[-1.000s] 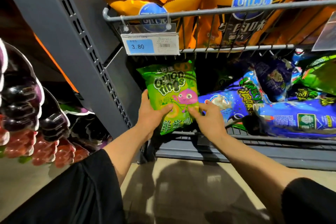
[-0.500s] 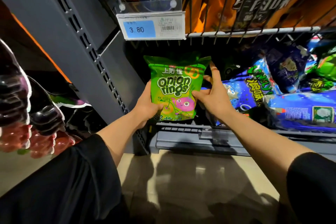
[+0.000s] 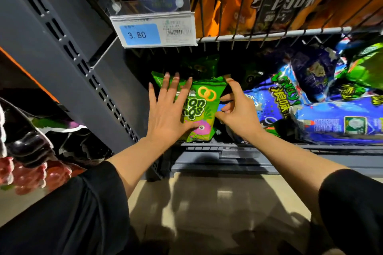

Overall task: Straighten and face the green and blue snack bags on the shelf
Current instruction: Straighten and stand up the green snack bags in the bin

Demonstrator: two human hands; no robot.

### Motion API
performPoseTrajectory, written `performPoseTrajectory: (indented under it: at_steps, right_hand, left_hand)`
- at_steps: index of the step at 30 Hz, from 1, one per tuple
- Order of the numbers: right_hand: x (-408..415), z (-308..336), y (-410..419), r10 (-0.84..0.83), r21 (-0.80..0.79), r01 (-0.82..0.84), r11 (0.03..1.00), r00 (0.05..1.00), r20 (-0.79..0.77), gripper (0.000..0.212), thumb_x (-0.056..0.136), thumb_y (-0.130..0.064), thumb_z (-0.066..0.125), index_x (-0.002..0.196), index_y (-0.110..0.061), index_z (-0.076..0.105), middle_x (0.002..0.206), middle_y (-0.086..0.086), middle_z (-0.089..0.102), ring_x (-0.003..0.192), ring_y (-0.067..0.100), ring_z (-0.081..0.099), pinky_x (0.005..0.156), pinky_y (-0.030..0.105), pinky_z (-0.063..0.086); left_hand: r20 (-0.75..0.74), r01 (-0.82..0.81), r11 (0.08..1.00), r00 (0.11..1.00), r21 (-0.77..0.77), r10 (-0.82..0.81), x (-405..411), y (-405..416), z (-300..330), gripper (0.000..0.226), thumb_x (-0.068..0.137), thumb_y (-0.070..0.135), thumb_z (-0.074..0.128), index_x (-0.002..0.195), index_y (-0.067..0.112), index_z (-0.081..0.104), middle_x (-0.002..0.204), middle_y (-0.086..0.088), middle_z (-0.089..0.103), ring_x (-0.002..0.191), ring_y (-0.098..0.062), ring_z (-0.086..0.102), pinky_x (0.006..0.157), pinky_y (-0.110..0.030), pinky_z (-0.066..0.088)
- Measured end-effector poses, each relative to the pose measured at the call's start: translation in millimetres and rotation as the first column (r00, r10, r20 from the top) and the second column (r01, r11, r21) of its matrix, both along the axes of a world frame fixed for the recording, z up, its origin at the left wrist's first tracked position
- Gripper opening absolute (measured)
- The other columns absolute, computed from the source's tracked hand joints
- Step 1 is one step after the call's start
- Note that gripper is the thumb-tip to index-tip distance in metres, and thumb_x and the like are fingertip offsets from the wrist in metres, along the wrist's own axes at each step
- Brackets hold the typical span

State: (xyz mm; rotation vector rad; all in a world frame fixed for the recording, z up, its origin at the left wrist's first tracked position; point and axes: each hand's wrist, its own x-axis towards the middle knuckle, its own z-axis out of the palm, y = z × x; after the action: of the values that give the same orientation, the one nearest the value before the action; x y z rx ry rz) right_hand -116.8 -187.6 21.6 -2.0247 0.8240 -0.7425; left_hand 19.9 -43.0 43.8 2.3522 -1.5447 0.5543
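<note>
- Head view: green onion-rings bag stands upright, label facing out, at left end of lower shelf, set further back vs 0.5 s ago.
- Left hand has let go its grip; now flat, fingers straight, pressing bag's front.
- Right hand loosely curled at bag's right edge, thumb touching; grip unclear.
- Means this bag's about faced; blue bags to the right lie tumbled, not yet done.
</note>
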Motion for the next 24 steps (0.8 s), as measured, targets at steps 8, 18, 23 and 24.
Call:
performPoseTrajectory:
  at_steps: [8,18,23,24]
  right_hand:
    - [-54,6,-48,-0.338,-0.564,-0.138,0.814,0.677,-0.654,0.106,0.055,-0.054,0.078,0.145,-0.023,0.029,0.157,0.009,0.014,0.146,0.033,-0.005,0.106,0.071,-0.002]
    - [-83,21,-55,-0.399,-0.697,0.035,0.716,0.840,-0.367,0.031,0.067,-0.021,0.081,0.087,-0.004,0.065,0.140,0.016,0.048,0.137,0.040,0.034,0.083,0.048,0.053]
    - [-111,33,-74,-0.436,-0.739,0.208,0.641,0.891,-0.127,0.009,0.070,-0.006,0.075,0.067,-0.002,0.068,0.110,0.013,0.067,0.117,0.037,0.056,0.082,0.034,0.054]
    - [-118,33,-78,-0.427,-0.760,0.202,0.618,0.898,-0.109,0.006,0.068,-0.002,0.074,0.065,-0.002,0.068,0.105,0.013,0.069,0.114,0.037,0.058,0.086,0.033,0.052]
  left_hand:
    - [0.017,-0.027,0.998,1.000,0.050,0.027,-13,2,-37,0.084,0.071,0.045,0.078,0.142,0.015,0.045,0.129,-0.027,0.047,0.124,-0.042,0.038,0.105,-0.060,0.034]
    - [0.045,-0.149,0.987,0.988,0.058,0.147,-38,-9,-32,0.087,0.066,0.035,0.085,0.140,0.012,0.046,0.135,-0.033,0.039,0.134,-0.048,0.028,0.110,-0.068,0.014]
    - [0.088,-0.038,0.996,0.996,0.075,0.032,-66,-23,-25,0.098,0.060,0.038,0.087,0.144,0.019,0.042,0.150,-0.030,0.024,0.143,-0.041,0.015,0.101,-0.077,-0.002]
    - [0.099,-0.011,0.995,0.995,0.102,0.001,-75,-29,-23,0.098,0.060,0.040,0.086,0.145,0.019,0.041,0.154,-0.027,0.020,0.145,-0.039,0.012,0.100,-0.077,-0.003]
